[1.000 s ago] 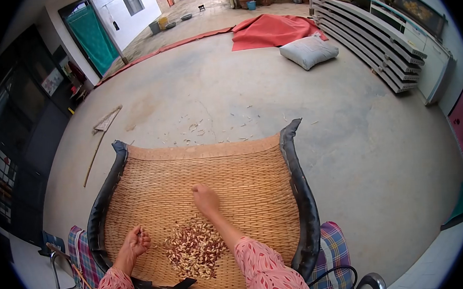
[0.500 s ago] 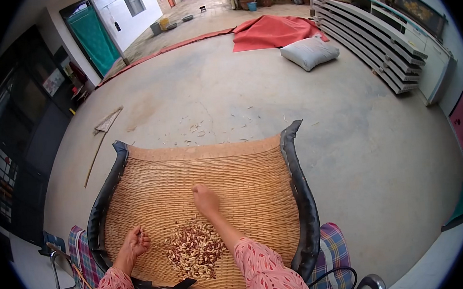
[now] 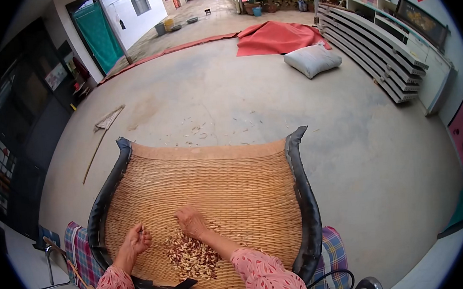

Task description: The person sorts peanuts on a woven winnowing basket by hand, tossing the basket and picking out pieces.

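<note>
A woven winnowing basket with a black-wrapped rim lies across my lap. On its near part is a heap of small cream and dark red pieces, which look like beans or peanuts. My left hand is closed at the left of the heap, its fingers curled inward; what it holds is too small to make out. Over the heap's far edge, my right hand is bent down with its fingers drawn together. The fingertips are partly hidden, so anything between them cannot be named.
Debris is scattered on the floor beyond the basket. A stick with a cloth-like end lies left. Farther off are a stuffed sack, red sheeting and stacked grey slabs. Plaid cloth shows beside me.
My right hand has come back from the middle of the basket, down and left, to the heap's far edge. My left hand stays nearly in place. The view has shifted slightly.
</note>
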### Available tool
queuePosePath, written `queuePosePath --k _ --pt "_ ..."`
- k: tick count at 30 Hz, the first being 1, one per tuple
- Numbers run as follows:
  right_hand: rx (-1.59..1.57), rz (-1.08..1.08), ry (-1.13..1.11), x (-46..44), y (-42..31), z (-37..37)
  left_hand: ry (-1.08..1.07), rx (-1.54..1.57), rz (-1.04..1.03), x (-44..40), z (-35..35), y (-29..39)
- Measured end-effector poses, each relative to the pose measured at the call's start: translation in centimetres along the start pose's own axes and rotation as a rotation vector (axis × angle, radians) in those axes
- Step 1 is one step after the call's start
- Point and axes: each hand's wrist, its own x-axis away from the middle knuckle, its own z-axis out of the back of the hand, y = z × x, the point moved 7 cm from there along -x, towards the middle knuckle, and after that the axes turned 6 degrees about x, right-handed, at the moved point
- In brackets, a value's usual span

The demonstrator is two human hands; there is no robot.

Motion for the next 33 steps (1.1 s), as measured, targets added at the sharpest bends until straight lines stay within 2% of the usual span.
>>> queuePosePath --k 6,9,13,16,28,33 --pt "-0.058 0.145 -0.395 2.0 -4.2 -3.5 0.025 -0.034 -0.031 0.2 -0.1 0.1" --pt "-0.157 0.220 -0.420 3.3 -6.5 -3.6 0.021 -0.035 -0.032 0.1 -0.1 0.1" --pt "-0.076 0.323 -0.543 4.6 -8.2 -4.1 0.015 -0.058 -0.045 0.4 -0.4 0.1" --pt "-0.101 0.388 -0.520 5.6 -8.2 -5.4 0.021 -0.077 -0.057 0.4 -0.4 0.1" --pt "-0.133 0.392 -0.459 5.1 -8.4 -4.5 0.026 -0.077 -0.047 0.4 -0.7 -0.2" --pt "-0.073 0.423 -0.565 4.9 -8.8 -5.5 -0.027 -0.100 -0.024 0.6 -1.5 -0.8"
